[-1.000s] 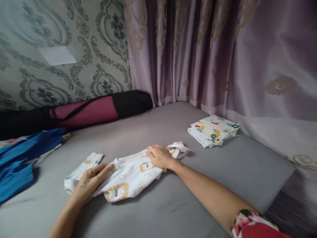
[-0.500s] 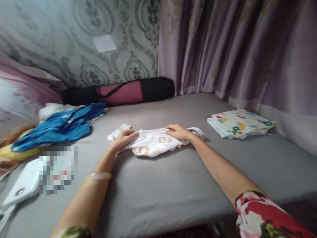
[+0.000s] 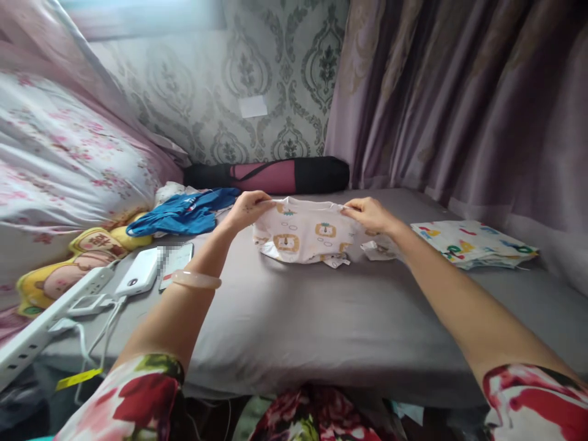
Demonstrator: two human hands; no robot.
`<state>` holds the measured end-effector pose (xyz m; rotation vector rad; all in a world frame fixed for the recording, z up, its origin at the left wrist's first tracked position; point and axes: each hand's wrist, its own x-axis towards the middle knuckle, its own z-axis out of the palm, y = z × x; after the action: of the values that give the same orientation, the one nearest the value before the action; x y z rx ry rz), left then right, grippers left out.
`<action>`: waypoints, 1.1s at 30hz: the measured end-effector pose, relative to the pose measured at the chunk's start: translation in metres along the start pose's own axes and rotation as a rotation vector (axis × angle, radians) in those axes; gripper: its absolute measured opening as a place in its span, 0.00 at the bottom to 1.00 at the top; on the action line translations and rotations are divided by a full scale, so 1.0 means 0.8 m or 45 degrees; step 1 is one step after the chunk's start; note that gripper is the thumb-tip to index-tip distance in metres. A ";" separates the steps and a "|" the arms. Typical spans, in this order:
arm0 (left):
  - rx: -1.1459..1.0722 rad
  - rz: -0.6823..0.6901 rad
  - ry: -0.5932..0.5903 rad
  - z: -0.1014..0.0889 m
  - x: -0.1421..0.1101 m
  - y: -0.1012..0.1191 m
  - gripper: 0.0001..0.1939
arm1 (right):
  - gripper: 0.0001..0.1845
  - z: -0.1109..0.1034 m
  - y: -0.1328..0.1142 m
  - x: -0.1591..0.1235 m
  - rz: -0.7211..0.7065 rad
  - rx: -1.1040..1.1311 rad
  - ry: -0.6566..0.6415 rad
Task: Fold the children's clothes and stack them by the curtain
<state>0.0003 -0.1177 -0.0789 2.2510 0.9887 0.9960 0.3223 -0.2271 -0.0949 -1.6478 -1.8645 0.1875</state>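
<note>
A small white garment with orange lion prints (image 3: 305, 236) hangs in the air just above the grey mattress (image 3: 285, 318). My left hand (image 3: 248, 208) pinches its top left corner and my right hand (image 3: 370, 213) pinches its top right corner, so the cloth is stretched between them. Its lower edge droops and touches the mattress. Both hands are closed on the fabric.
A folded stack of letter-print cloth (image 3: 473, 244) lies at the right. A blue garment (image 3: 184, 211) and a rolled pink mat in a black bag (image 3: 271, 176) sit at the back. A power bank (image 3: 138, 278), phone (image 3: 177, 264), cables and floral pillows (image 3: 59, 165) crowd the left.
Both hands went from pressing the lion-print garment flat on the mattress to gripping its top corners and lifting it upright. The camera pulled back and swung left.
</note>
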 end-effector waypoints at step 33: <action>-0.296 0.110 0.081 -0.065 0.053 0.084 0.19 | 0.29 -0.148 -0.074 0.040 -0.138 0.182 0.034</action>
<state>0.0082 -0.1200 0.0155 2.0948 0.7628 1.1631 0.3358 -0.2445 0.0398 -1.4426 -1.8695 0.2455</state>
